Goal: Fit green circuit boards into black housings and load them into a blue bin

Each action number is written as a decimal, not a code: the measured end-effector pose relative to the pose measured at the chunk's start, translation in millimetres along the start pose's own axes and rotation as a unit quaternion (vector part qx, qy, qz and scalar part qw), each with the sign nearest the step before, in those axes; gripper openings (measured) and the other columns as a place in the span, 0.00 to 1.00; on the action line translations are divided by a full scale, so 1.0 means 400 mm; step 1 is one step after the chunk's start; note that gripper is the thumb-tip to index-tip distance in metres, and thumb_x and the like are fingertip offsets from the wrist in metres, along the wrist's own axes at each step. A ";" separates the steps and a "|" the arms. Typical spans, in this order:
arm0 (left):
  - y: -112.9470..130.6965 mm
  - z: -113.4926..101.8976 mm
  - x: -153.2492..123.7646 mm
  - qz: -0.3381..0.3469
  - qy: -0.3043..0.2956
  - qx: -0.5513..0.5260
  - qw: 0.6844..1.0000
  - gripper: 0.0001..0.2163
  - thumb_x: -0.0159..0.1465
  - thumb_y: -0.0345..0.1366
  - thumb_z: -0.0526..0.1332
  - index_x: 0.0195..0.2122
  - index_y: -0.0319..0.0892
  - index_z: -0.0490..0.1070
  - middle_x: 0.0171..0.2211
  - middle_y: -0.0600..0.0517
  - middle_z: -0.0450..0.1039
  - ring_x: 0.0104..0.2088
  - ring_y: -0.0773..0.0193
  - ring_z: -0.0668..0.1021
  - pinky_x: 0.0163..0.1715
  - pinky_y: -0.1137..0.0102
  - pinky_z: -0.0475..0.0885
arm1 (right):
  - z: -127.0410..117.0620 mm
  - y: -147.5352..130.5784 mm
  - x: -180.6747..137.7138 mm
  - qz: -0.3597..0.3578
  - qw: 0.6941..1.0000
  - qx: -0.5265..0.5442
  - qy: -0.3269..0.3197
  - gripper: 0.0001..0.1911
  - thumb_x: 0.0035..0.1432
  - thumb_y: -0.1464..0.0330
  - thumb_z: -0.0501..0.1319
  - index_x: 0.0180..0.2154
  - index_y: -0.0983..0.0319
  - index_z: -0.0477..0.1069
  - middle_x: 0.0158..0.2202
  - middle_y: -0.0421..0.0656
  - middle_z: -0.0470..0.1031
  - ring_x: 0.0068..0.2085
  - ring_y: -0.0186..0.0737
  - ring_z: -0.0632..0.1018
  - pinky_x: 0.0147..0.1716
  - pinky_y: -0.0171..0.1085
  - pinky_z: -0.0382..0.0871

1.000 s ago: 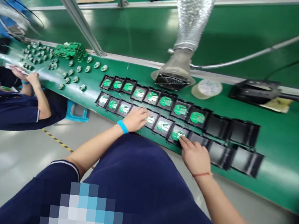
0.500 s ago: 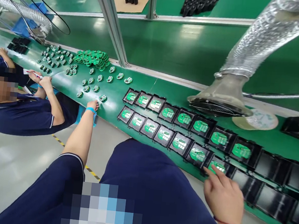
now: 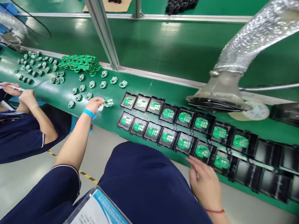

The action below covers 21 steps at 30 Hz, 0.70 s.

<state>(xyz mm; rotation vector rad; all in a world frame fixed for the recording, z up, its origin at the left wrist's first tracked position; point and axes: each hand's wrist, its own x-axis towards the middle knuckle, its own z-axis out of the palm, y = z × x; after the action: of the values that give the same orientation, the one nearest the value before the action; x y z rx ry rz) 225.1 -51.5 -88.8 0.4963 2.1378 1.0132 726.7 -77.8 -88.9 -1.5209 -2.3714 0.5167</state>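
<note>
My left hand (image 3: 94, 104), with a blue wrist strap, pinches a small green-and-silver circuit board (image 3: 108, 102) just above the bench. To its left and behind it, several similar boards (image 3: 92, 84) lie spread out. My right hand (image 3: 205, 180), a red cord at its wrist, holds nothing. Its fingers stretch toward the front edge of the near row of black square housings, close to one housing with a green circuit board (image 3: 202, 151) inside. Two rows of these housings run along the bench. At the right end the black housings (image 3: 268, 153) have no green board in them.
A heap of green boards (image 3: 79, 63) lies behind the loose ones. A fume-extraction hood (image 3: 219, 98) hangs low over the rear row. An aluminium post (image 3: 100, 25) rises from the bench's back edge. At left sits a co-worker, whose hands (image 3: 28, 95) hold a white-and-red tool.
My left hand has gone from reaching at the bench to gripping a circuit board, moving slightly right. My right hand has drawn left along the near row. The camera view has shifted.
</note>
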 end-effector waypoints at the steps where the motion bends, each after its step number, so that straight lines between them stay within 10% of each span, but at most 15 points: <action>1: 0.025 0.029 -0.032 0.047 -0.038 -0.006 0.998 0.04 0.51 0.32 0.63 0.25 0.39 0.69 0.19 0.57 0.64 0.21 0.73 0.64 0.23 0.76 0.59 | -0.005 -0.030 0.018 0.003 0.999 0.045 -0.006 0.15 0.58 0.69 0.51 0.40 0.57 0.75 0.43 0.47 0.77 0.43 0.48 0.77 0.45 0.49 0.69; 4: 0.112 0.135 -0.162 0.237 -0.199 -0.018 0.951 0.07 0.52 0.37 0.65 0.26 0.39 0.71 0.22 0.55 0.67 0.24 0.70 0.67 0.26 0.73 0.63 | -0.038 -0.117 0.081 0.043 0.981 0.186 -0.024 0.15 0.60 0.65 0.52 0.42 0.58 0.74 0.43 0.46 0.77 0.45 0.44 0.76 0.48 0.47 0.69; 9: 0.244 0.293 -0.407 0.510 -0.378 0.017 0.773 0.07 0.61 0.37 0.61 0.28 0.41 0.73 0.27 0.52 0.71 0.30 0.68 0.71 0.32 0.71 0.67 | -0.144 -0.173 0.153 0.125 0.905 0.402 -0.056 0.18 0.60 0.59 0.55 0.48 0.59 0.72 0.38 0.44 0.77 0.33 0.36 0.75 0.35 0.39 0.71; 14: 0.295 0.405 -0.571 0.659 -0.372 0.094 0.646 0.10 0.65 0.33 0.54 0.31 0.42 0.73 0.27 0.51 0.71 0.30 0.67 0.70 0.32 0.70 0.67 | -0.252 -0.084 0.129 0.060 0.899 0.416 -0.121 0.14 0.56 0.58 0.60 0.39 0.60 0.76 0.33 0.43 0.72 0.34 0.36 0.72 0.35 0.37 0.68; 21: 0.284 0.622 -0.719 0.703 -0.360 0.197 0.581 0.10 0.66 0.31 0.52 0.34 0.43 0.73 0.30 0.51 0.72 0.31 0.66 0.71 0.33 0.70 0.67 | -0.298 0.176 0.030 0.025 0.921 0.375 -0.102 0.11 0.57 0.61 0.59 0.35 0.61 0.75 0.33 0.43 0.71 0.34 0.36 0.71 0.32 0.36 0.67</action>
<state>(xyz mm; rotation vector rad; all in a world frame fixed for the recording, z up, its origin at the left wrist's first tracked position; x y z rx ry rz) 607.1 -24.9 15.5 2.5398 0.8279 0.6874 828.2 -22.2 -12.3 -1.1929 -1.8891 1.4522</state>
